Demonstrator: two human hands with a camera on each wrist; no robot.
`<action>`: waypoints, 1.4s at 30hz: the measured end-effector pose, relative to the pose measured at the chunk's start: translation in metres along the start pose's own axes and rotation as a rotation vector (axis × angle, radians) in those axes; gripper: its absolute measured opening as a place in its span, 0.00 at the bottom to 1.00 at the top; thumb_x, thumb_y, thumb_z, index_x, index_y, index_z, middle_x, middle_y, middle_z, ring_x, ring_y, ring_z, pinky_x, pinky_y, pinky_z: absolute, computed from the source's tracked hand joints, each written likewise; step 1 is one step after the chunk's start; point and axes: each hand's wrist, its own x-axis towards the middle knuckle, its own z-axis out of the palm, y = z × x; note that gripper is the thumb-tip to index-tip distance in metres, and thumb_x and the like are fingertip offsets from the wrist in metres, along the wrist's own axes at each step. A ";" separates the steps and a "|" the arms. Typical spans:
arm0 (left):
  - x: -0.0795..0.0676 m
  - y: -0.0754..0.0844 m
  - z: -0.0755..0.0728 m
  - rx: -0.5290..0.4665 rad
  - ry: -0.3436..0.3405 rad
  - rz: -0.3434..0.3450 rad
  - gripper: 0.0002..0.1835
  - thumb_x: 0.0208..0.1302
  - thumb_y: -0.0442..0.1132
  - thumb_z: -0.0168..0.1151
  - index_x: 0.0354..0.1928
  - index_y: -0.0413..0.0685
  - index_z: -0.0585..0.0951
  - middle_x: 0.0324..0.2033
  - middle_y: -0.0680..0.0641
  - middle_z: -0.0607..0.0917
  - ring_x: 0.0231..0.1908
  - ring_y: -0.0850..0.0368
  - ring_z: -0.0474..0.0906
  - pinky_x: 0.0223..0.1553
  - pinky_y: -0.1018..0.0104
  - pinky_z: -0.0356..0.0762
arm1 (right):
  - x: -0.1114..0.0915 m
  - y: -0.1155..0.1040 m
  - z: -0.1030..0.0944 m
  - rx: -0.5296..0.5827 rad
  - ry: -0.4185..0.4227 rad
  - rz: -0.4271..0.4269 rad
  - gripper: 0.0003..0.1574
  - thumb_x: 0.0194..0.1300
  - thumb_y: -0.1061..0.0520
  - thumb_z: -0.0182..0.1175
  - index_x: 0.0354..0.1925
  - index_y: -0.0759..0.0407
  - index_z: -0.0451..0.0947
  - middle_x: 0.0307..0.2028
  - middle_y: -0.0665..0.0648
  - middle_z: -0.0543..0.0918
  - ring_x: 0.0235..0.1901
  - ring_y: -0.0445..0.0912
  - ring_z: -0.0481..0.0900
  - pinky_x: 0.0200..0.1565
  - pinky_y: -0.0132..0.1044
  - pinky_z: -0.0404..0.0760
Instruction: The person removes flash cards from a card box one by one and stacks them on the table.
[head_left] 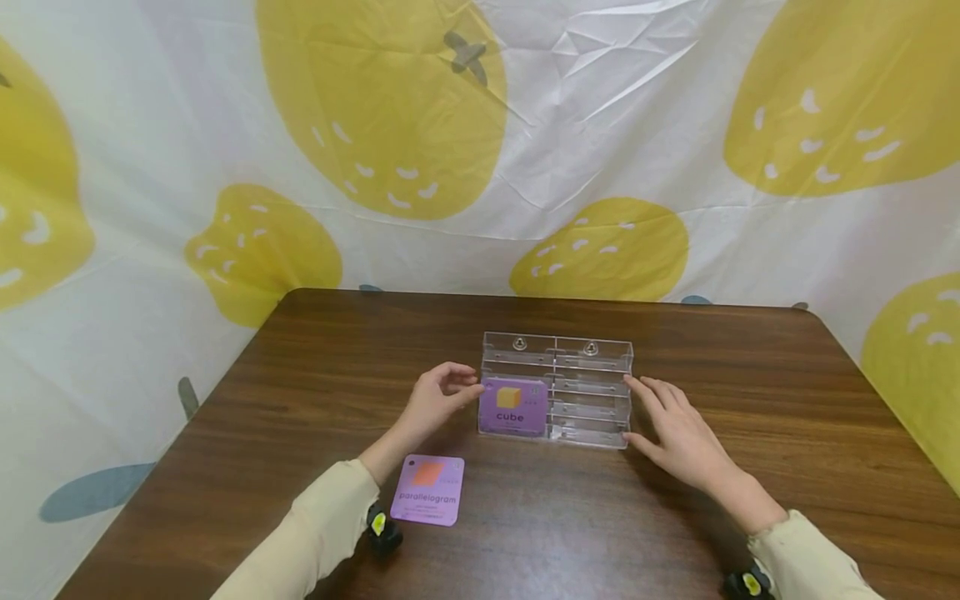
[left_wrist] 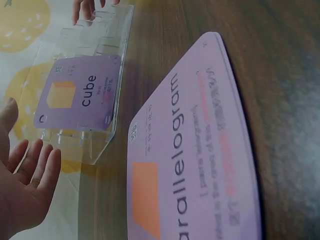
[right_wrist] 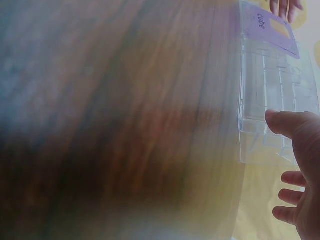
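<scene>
A clear plastic tiered rack (head_left: 591, 387) with two columns of slots stands on the table. In its left column, at the front, sits a purple card marked "cube" (head_left: 513, 408) with a yellow cube picture. My left hand (head_left: 442, 393) is at the rack's left side, fingers loosely bent and thumb tip right by the card's edge. At the opposite side, my right hand (head_left: 678, 429) has its fingers spread, with fingertips and thumb at the rack's right edge. A purple "parallelogram" card (head_left: 428, 490) lies face up on the table, beside my left wrist; it looms large in the left wrist view.
The brown wooden table (head_left: 570, 525) has rounded far corners. Behind it hangs a white cloth (head_left: 420, 258) printed with yellow lemons. Black straps with small devices are on both wrists, below cream sleeves (head_left: 322, 517).
</scene>
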 end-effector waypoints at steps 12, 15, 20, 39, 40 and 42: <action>0.019 -0.034 0.010 0.062 0.058 0.040 0.12 0.54 0.31 0.63 0.39 0.30 0.78 0.32 0.36 0.82 0.31 0.48 0.79 0.28 0.72 0.75 | 0.000 0.000 0.000 0.003 -0.008 0.009 0.49 0.47 0.53 0.69 0.63 0.64 0.59 0.54 0.69 0.67 0.53 0.62 0.63 0.50 0.57 0.67; 0.020 -0.036 0.012 0.097 0.062 0.048 0.10 0.54 0.32 0.64 0.37 0.33 0.79 0.30 0.39 0.83 0.29 0.53 0.79 0.29 0.71 0.76 | 0.000 0.000 0.001 0.004 -0.008 0.007 0.49 0.47 0.53 0.69 0.63 0.64 0.59 0.54 0.69 0.67 0.53 0.62 0.64 0.50 0.56 0.67; 0.021 -0.038 0.014 0.127 0.063 0.034 0.09 0.53 0.34 0.65 0.35 0.35 0.80 0.28 0.41 0.83 0.25 0.61 0.75 0.27 0.72 0.73 | 0.000 0.000 0.001 0.004 -0.006 0.007 0.49 0.47 0.53 0.69 0.63 0.64 0.59 0.54 0.69 0.67 0.53 0.61 0.64 0.50 0.56 0.67; 0.019 -0.039 0.016 0.130 0.111 0.034 0.06 0.52 0.31 0.65 0.29 0.35 0.78 0.24 0.42 0.81 0.23 0.63 0.71 0.25 0.75 0.69 | 0.002 0.000 0.001 0.005 -0.002 0.001 0.49 0.48 0.53 0.69 0.64 0.63 0.58 0.54 0.69 0.67 0.53 0.62 0.64 0.50 0.56 0.67; 0.019 -0.038 0.016 0.129 0.114 0.030 0.06 0.52 0.31 0.65 0.29 0.35 0.78 0.24 0.42 0.81 0.23 0.63 0.71 0.25 0.75 0.69 | 0.002 0.000 0.001 0.005 -0.002 0.000 0.49 0.48 0.53 0.69 0.64 0.63 0.59 0.54 0.69 0.67 0.53 0.62 0.64 0.50 0.56 0.67; 0.019 -0.038 0.016 0.134 0.114 0.028 0.06 0.52 0.31 0.65 0.29 0.35 0.78 0.24 0.43 0.81 0.22 0.64 0.70 0.24 0.75 0.68 | 0.002 0.000 0.001 0.005 -0.001 -0.001 0.49 0.47 0.53 0.69 0.64 0.63 0.59 0.54 0.69 0.67 0.53 0.62 0.64 0.50 0.56 0.67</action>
